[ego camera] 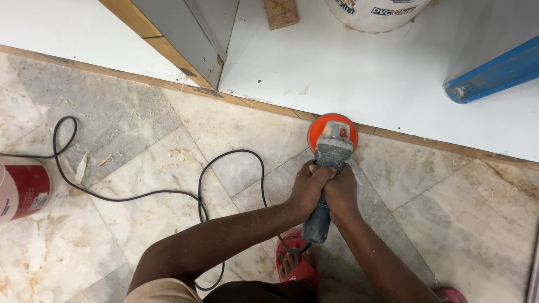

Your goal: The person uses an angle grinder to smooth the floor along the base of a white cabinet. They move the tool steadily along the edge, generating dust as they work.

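A grey angle grinder (328, 168) with a round orange disc (321, 127) points away from me, and the disc meets the wooden edge of a white laminated board (348, 73). My left hand (310, 185) and my right hand (339, 192) are both wrapped around the grinder's body, side by side. Its black cable (168, 193) loops across the marble floor to the left. My foot in a red sandal (295, 262) stands just below the tool.
A red and white can (25, 191) stands at the left edge. On the board sit a white bucket (373, 12), a small wooden block (280, 12) and a blue bar (494, 72). Wood shavings and dust are scattered on the marble floor (140, 140).
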